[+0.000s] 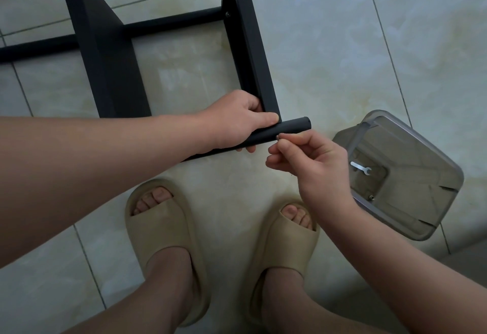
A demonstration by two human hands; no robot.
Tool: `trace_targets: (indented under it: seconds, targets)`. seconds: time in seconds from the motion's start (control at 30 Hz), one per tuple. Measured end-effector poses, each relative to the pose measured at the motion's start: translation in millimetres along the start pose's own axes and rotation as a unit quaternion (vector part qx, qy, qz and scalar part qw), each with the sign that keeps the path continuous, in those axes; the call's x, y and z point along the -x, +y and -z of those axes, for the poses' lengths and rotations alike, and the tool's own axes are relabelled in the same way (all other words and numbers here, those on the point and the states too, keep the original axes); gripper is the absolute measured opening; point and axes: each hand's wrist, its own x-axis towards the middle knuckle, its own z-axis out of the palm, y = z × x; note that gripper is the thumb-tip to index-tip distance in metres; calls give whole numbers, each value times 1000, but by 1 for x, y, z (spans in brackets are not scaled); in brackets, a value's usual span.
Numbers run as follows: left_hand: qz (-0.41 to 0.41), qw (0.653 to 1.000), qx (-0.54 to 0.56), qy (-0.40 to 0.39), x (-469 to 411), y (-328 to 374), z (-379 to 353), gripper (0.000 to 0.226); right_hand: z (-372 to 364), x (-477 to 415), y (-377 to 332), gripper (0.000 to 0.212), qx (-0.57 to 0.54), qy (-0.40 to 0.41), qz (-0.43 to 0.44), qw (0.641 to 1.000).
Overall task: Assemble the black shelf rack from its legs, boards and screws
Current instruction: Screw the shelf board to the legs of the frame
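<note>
On the floor (342, 43), the black rack (105, 51) is partly built. The left hand (237, 120) grips a black leg (287, 128) against a board (250, 43). The right hand (311, 159) pinches a screw (278, 137) beside the leg. This leg likely still needs fastening.

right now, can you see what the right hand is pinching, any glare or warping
Head view: dim, flat light, no hard glare; the wide lens bows the grout lines and rack; the right hand pinches a small metal piece by the black tube, too tiny and soft to identify.
</note>
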Motion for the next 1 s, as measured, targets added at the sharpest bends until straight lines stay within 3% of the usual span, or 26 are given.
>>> trace_targets:
  seconds: [0.2,0.37,0.6,0.77,0.83,1.0]
  targets:
    - [-2,1000,-5,3,0,0,-2,30,-1,1,1,9,-29,0,-17,999]
    - [-1,1000,-8,6,0,-1,-1,32,10,-9,-1,19,203,-47,85,974]
    - [-2,1000,-5,3,1,-1,-1,32,6,-7,-2,14,35,-36,-9,999]
    - [-5,1000,-5,5,1,-2,-2,32,6,-2,1,20,213,-29,86,973]
    - [-5,1000,-3,4,1,-3,-2,31,6,-1,1,19,227,-29,86,970]
    - [-8,1000,-2,4,1,-3,-2,31,2,-6,-3,18,69,-20,0,997]
